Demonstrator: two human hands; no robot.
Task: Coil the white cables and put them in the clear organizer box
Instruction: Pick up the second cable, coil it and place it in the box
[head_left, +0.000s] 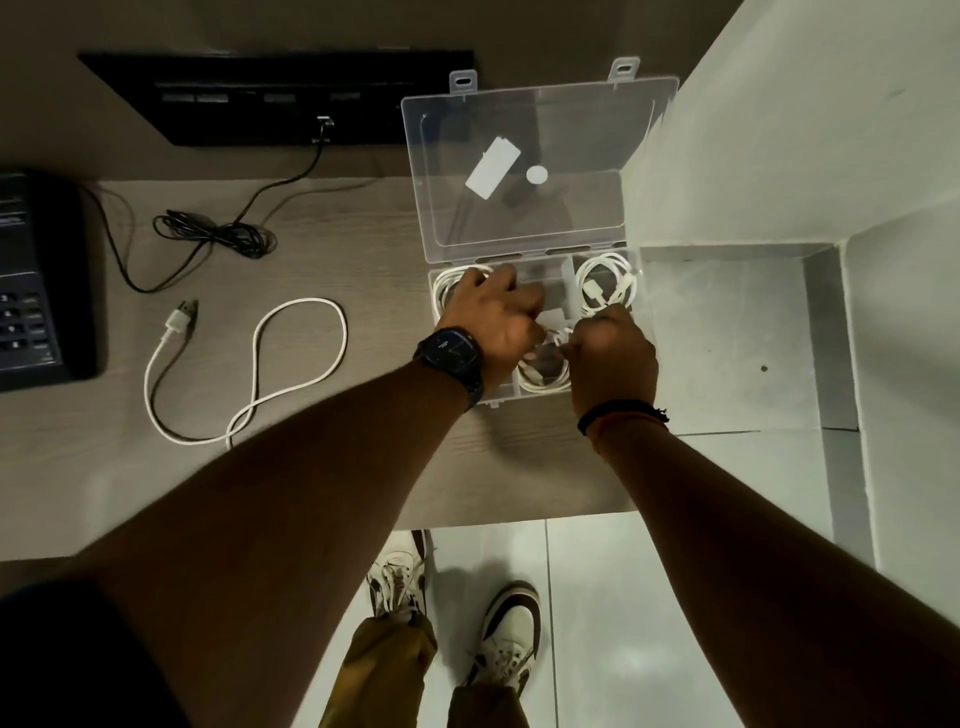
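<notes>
There is one view only, from the head, looking steeply down and forward. It is close above the front edge of the table (322, 467), near its right corner, and also shows the floor (623, 597).

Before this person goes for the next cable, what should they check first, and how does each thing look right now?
1. Organizer box lid open: ok, it stands up at the back.
2. Coil in the near middle compartment settled: cannot tell, both hands cover it.
3. Left hand and right hand free: not ok, both are down in the box.
4. Coil in the far right compartment staying inside its walls: ok.
5. Loose white cable within reach: probably ok, it lies uncoiled on the desk, left of the box.
6. Empty compartment left for it: cannot tell, the hands hide part of the box.
</notes>
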